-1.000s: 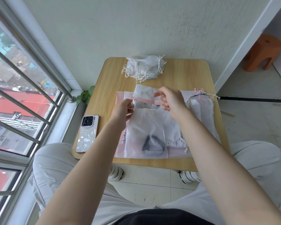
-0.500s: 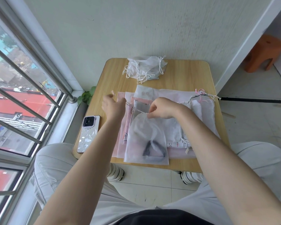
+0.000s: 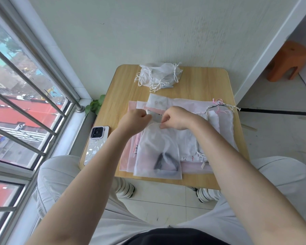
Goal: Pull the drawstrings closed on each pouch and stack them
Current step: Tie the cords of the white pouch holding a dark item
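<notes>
Your left hand [image 3: 133, 121] and right hand [image 3: 175, 118] sit close together over the gathered mouth of a see-through white pouch [image 3: 157, 152] at the middle of the worktop [image 3: 201, 85]. Both hands have their fingers curled in. Your right hand pinches the pouch's top edge between thumb and fingertips. Your left hand is fisted just beside that edge, but the cord it may be holding is too thin to make out. The pouch lies flat on top of a spread of pink and white pouches [image 3: 193, 167], its bottom edge near you, with a dark looped thing [image 3: 164, 165] showing through its lower half. To the right, another white pouch [image 3: 223, 124] lies with loose pink, white and dark cords [image 3: 221, 105] at its far end. At the far edge of the worktop sits a heap of closed white pouches [image 3: 159, 75] with their cords trailing. A phone [image 3: 95, 144] lies face down at the left edge, near the window [image 3: 25, 112].
</notes>
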A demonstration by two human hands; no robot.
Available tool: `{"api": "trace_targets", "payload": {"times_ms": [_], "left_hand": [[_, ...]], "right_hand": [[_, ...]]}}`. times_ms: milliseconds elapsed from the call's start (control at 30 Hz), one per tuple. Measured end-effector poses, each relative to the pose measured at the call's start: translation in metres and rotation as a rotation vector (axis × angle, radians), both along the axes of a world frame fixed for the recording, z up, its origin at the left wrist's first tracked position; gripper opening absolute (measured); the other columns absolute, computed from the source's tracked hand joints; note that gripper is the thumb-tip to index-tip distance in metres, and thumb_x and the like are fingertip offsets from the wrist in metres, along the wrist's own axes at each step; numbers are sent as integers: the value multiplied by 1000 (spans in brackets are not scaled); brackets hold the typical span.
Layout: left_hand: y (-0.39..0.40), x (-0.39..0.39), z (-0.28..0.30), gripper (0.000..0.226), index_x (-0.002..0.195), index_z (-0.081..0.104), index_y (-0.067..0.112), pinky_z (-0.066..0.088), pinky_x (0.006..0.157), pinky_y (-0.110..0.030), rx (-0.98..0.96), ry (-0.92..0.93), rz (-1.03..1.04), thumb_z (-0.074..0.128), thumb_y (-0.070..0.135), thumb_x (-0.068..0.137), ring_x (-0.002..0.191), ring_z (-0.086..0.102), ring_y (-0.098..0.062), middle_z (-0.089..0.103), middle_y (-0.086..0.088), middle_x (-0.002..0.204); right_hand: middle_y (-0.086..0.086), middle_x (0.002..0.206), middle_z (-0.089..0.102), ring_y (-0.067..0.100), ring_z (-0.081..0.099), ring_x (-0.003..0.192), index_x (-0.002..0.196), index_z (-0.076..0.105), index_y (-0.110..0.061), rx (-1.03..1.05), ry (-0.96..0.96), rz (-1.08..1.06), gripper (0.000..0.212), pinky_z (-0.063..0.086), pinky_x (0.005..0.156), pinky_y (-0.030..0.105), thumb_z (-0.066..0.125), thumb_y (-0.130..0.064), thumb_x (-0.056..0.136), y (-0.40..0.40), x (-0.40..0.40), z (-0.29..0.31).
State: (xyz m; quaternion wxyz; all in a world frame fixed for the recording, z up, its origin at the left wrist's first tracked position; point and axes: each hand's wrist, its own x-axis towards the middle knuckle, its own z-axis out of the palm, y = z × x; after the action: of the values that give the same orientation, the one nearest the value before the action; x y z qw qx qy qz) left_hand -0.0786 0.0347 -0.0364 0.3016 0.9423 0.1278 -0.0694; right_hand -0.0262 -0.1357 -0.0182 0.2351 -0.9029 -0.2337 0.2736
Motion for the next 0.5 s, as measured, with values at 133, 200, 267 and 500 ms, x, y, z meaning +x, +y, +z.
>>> {"api": "trace_targets", "payload": {"times_ms": [133, 200, 267, 500], "left_hand": [[-1, 0, 16, 26, 62, 41, 14, 21, 48, -24, -485, 112, 51, 48, 18, 87, 52, 27, -16, 36, 1, 57], [-7, -2, 22, 24, 65, 51, 11, 26, 46, -23, -614, 99, 20, 49, 13, 89, 50, 37, -14, 47, 0, 56], [-13, -3, 21, 20, 77, 63, 4, 31, 47, -22, -637, 85, -18, 51, 11, 91, 50, 47, -10, 59, -3, 65], [-13, -5, -4, 20, 89, 67, 2, 27, 42, -19, -720, 46, 52, 56, 17, 96, 43, 42, -10, 66, -9, 82]], "right_hand": [[-3, 107, 68, 14, 58, 90, 98, 74, -16, -24, 13, 10, 21, 40, 72, 24, 70, -33, 86, 2, -1, -4], [-2, 111, 67, 16, 60, 91, 93, 72, -16, -23, 9, 15, 19, 42, 72, 26, 71, -34, 85, 4, -2, -7], [1, 104, 67, 19, 61, 93, 90, 69, -12, -28, 7, 4, 21, 47, 75, 29, 72, -33, 84, 6, -5, -8], [6, 69, 48, 22, 46, 65, 67, 55, -7, -22, 52, -29, 25, 34, 56, 29, 56, -20, 88, 1, -8, -12]]}}
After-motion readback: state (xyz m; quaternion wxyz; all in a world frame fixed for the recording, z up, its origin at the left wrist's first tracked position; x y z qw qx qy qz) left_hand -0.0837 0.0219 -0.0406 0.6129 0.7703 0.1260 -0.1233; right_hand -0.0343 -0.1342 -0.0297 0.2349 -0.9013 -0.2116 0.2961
